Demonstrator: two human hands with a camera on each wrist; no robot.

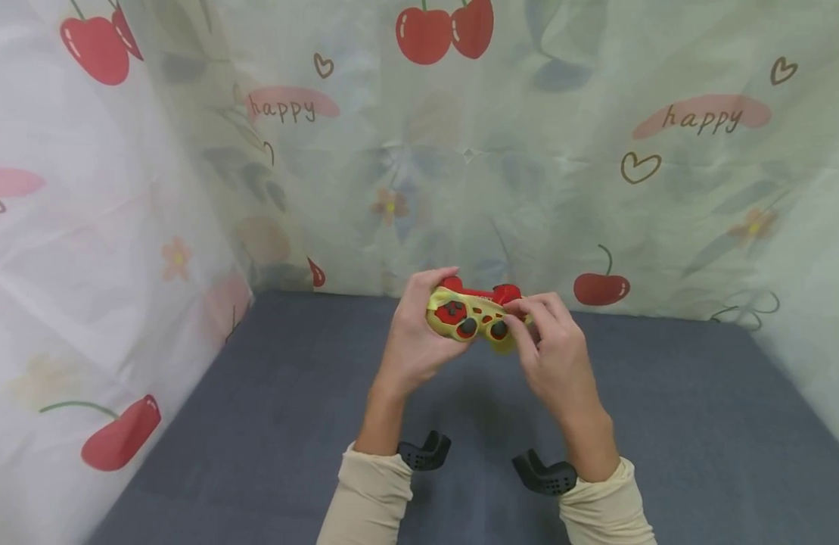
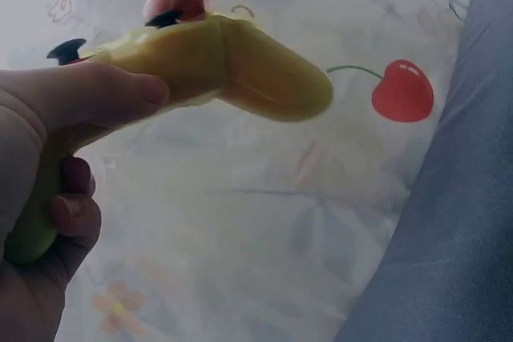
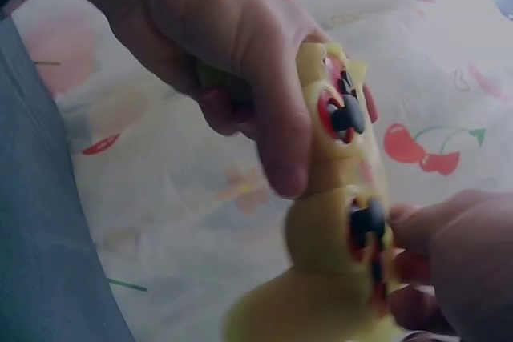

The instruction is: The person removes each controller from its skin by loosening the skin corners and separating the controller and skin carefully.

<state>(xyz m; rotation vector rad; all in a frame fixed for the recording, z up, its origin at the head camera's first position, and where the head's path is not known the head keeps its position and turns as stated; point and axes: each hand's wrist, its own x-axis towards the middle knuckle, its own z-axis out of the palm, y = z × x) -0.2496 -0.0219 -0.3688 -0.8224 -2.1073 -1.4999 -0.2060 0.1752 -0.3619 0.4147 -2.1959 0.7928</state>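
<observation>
A red game controller (image 1: pixel 508 293) wears a stretchy yellow cover (image 1: pixel 448 330), with black thumbsticks showing through its holes. My left hand (image 1: pixel 419 333) grips the controller's left side, its thumb lying along the near underside and its fingers curled round the handle. At the right side, my right hand (image 1: pixel 558 359) pinches the cover with thumb and fingers, beside the right thumbstick. The red top edge of the controller shows bare of the cover. In the left wrist view, the right handle (image 2: pixel 276 78) points outward inside the yellow cover, ungripped.
Below the hands lies a dark grey table surface (image 1: pixel 269 454). White curtains (image 1: pixel 460 189) printed with cherries, hearts and flowers hang behind and at both sides. A black wrist mount (image 1: pixel 429 452) sits on the left wrist and another black mount (image 1: pixel 545 475) on the right.
</observation>
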